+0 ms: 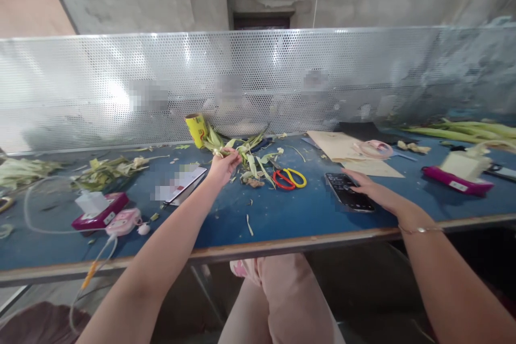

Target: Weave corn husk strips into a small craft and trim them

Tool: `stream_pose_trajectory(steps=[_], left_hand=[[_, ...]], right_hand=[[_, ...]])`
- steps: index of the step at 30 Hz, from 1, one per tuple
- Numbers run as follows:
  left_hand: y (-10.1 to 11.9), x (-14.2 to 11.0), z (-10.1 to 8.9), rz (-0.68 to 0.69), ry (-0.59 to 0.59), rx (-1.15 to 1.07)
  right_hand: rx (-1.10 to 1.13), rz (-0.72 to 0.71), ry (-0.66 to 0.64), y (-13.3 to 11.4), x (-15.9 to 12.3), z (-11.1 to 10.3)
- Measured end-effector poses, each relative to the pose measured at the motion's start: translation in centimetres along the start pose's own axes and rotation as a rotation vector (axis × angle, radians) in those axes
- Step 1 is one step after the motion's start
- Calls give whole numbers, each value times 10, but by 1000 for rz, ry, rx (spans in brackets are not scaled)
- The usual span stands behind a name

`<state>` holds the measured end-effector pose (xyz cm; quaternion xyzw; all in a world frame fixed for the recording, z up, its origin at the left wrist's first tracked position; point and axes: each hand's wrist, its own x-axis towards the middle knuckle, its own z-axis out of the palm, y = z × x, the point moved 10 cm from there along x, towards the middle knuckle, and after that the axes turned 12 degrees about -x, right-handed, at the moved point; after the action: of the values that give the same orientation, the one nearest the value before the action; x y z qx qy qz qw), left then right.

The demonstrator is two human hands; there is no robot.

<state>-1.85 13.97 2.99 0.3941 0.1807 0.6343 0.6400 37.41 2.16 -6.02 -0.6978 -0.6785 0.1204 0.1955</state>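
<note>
judged step: handling leaves, left hand (228, 163) pinching green leaves (250, 149) at frame centre, exact contact blurred, right hand (366, 187) touching the phone (347, 193) right of centre, its grip untellable; next move calls for a steady pinch.

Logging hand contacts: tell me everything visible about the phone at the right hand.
The phone is a slim dark slab with rounded corners, a glass-looking screen facing up and a paler edge. Light marks show on the screen, too small to read. It rests slanted on the blue table, on the near side of the tan sheet. The right hand touches its right side, fingers over the screen.
</note>
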Motion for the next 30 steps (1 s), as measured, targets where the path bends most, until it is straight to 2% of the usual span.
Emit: stream_pose_trajectory(steps=[11,14,17,22,30], left_hand=[[-4,-2,3,-13,-45,-18],[-4,-1,2,-14,-25,-14],[-3,-1,1,-9,-11,-15],[-3,-2,2,-14,-19,2],[-3,-1,3,-18,-36,12]], right_hand=[[-93,-25,26,18,13,13],[-37,-32,82,19,13,11],[16,-29,78,20,13,12],[39,25,126,17,10,8],[-3,64,114,4,1,6]])
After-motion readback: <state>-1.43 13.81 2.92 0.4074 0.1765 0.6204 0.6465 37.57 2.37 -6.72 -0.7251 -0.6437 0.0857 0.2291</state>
